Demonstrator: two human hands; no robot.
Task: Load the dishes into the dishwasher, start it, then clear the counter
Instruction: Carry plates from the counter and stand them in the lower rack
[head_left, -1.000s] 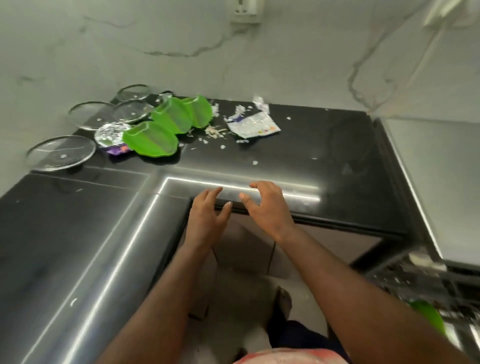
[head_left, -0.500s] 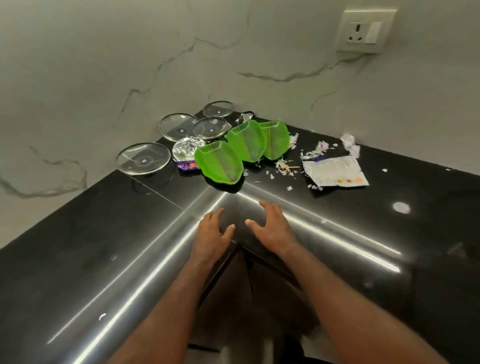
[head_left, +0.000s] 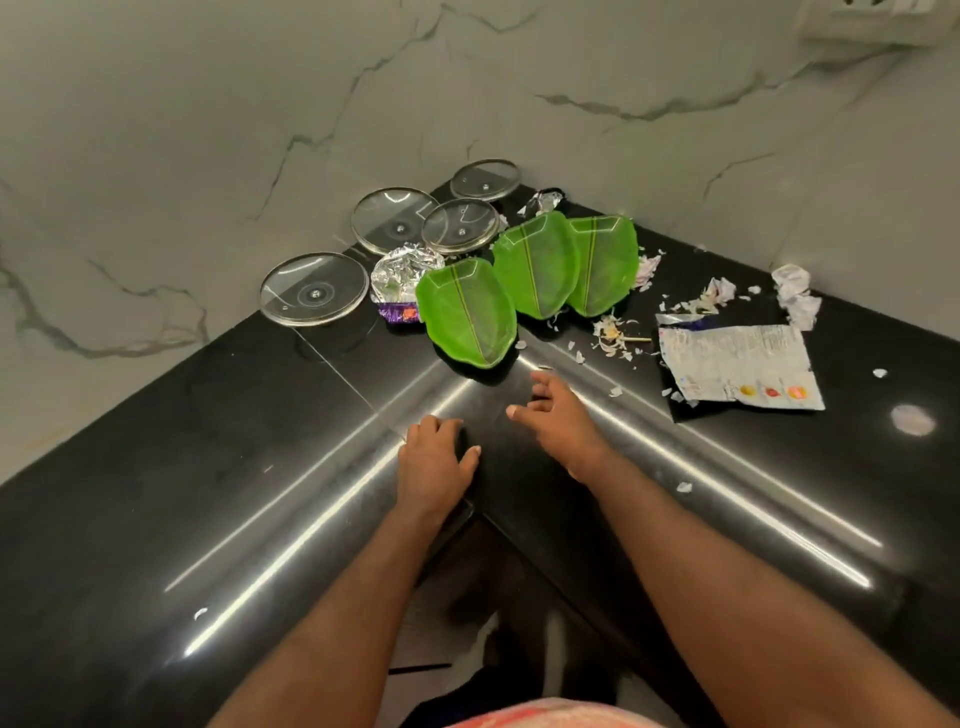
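Four glass lids (head_left: 314, 289) crowd the far corner of the black counter (head_left: 156, 493), where our left hand (head_left: 434, 462) and right hand (head_left: 558, 421), loose-fingered and holding nothing, sit just short of three overlapping green leaf plates (head_left: 467, 312). A torn packet (head_left: 737, 366) lies further right. We judge a hasty grab could drag neighbouring plates into the lids.
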